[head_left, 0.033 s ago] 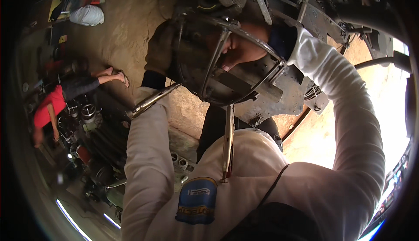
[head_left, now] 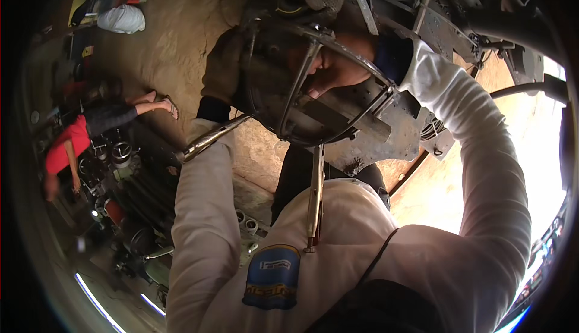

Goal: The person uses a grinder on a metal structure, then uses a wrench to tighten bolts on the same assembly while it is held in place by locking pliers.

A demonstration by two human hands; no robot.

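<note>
Right fingers (head_left: 329,80) curled behind gap in metal frame (head_left: 298,87), hold unclear | left hand (head_left: 223,71) shadowed, hold unclear | floor (head_left: 258,155) beyond its edge

Left arm (head_left: 205,212) forward; right hand (head_left: 347,60) turned inward, fingers (head_left: 322,60) curled.

dark frame (head_left: 300,86), white sleeves (head_left: 206,230), navy cuff (head_left: 395,60), blue patch (head_left: 271,282)

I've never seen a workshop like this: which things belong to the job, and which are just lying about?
Seemingly in the job:
round metal frame
left pliers, right pliers, both at its rim

Seemingly lying about:
wrench
white bundle
</note>
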